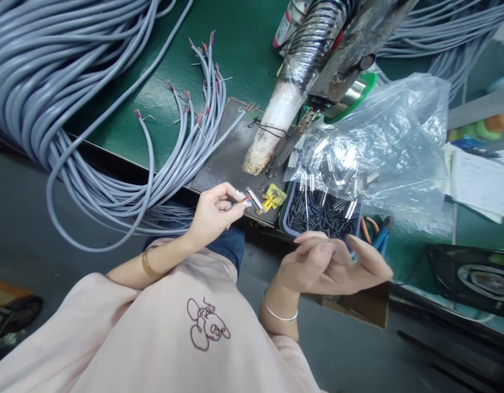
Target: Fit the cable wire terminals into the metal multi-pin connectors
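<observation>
My left hand [215,213] is closed in a pinch on thin coloured wires [244,200], with white coverings on the fingertips. Right at those fingertips is a small metal multi-pin connector [255,201], beside a yellow piece [273,198] on the dark board. Above it, a soldering iron [291,139] slants down, its tip close to the connector. My right hand [325,265] pinches a thin silvery solder wire [306,204] between thumb and forefinger, its other fingers curled loosely. That wire rises in front of a tray [291,221] of short black tubes.
Thick grey cables [92,65] with stripped ends fill the left. A plastic-wrapped hose [276,109] hangs beside the iron. A clear bag [399,136] of connectors overlaps the tray; pliers [381,237] lie to its right. Behind stands a green-rimmed spool [358,95].
</observation>
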The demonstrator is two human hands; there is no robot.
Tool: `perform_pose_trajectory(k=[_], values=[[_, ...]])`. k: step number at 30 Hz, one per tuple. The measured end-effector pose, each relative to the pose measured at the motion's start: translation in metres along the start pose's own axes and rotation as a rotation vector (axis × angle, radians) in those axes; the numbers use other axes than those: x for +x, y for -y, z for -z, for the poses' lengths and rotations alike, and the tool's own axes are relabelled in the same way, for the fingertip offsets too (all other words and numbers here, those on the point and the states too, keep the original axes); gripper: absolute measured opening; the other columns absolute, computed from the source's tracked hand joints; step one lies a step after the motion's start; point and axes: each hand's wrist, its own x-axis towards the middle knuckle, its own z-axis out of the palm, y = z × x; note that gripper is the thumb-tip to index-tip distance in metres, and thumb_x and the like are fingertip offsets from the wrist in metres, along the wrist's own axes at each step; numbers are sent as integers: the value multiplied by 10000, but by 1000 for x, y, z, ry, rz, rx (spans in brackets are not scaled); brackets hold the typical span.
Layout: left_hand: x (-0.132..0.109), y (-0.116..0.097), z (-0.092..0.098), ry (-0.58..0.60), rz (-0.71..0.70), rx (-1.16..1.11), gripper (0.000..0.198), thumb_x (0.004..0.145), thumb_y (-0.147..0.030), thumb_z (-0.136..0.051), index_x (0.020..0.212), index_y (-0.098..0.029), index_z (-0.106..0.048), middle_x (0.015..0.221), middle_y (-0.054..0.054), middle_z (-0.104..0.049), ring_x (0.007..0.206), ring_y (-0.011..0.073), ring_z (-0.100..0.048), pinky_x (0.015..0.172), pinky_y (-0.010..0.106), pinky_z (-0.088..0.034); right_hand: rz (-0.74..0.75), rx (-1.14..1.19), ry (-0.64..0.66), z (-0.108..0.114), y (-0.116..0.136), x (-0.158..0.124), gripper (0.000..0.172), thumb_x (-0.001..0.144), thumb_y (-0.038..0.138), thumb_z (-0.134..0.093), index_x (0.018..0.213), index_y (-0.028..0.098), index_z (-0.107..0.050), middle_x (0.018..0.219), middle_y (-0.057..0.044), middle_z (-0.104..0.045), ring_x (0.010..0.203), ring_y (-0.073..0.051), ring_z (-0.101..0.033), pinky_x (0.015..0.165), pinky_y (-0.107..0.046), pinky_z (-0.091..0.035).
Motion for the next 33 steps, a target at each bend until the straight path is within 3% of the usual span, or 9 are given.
perform_pose_trajectory(k=[3, 5, 6, 10, 16, 24, 33], values=[[2, -1, -2, -18, -25, -9, 271, 657, -243, -823, 711, -159, -571, 673, -11, -656, 397, 10, -425, 344, 142, -325, -78, -96, 139, 0, 1, -3, 259, 953, 133, -615, 1185, 248, -626, 782, 58, -723, 558, -108, -696, 684, -326, -665], [3, -2, -5, -18, -57, -12, 270, 651, -237, -823, 711, -156, -572, 735, 7, -683, 431, 13, -448, 366, 145, -342, -101, -171, 287, 0, 2, -7, 197, 930, 102, -644, 1085, 222, -638, 858, 34, -768, 710, -140, -765, 881, -405, -667], [4, -2, -6, -21, -77, -10, 268, 648, -233, -822, 709, -154, -573, 748, 8, -684, 448, 13, -455, 379, 146, -347, -96, -199, 355, 0, 2, -9, 165, 913, 101, -670, 1031, 214, -643, 890, 20, -778, 767, -148, -777, 902, -394, -660], [9, -1, -9, -34, -124, 45, 220, 660, -205, -787, 696, -154, -576, 715, -12, -647, 459, 13, -438, 391, 150, -329, -84, -256, 488, -7, -1, -13, 101, 902, 133, -699, 942, 207, -642, 982, -25, -789, 929, -151, -777, 793, -265, -641], [13, -1, -11, -42, -152, 110, 178, 675, -184, -744, 701, -159, -570, 714, -18, -641, 461, 18, -450, 397, 148, -333, -129, -229, 453, -16, -8, -11, 79, 910, 158, -691, 902, 210, -631, 958, -19, -787, 905, -148, -775, 761, -264, -632], [12, -6, -12, -52, -218, 144, 131, 701, -187, -736, 711, -156, -609, 778, 18, -706, 603, 65, -616, 546, 154, -495, -78, -245, 468, -17, -6, -4, 128, 871, 135, -725, 877, 224, -632, 971, -4, -793, 916, -151, -773, 822, -278, -623], [10, 4, -10, -24, -162, 96, 182, 707, -202, -761, 706, -164, -582, 772, -1, -689, 496, 19, -495, 441, 130, -394, 37, -301, 523, -10, -6, -7, 131, 892, 140, -708, 874, 217, -603, 962, -32, -803, 852, -144, -782, 752, -237, -622]])
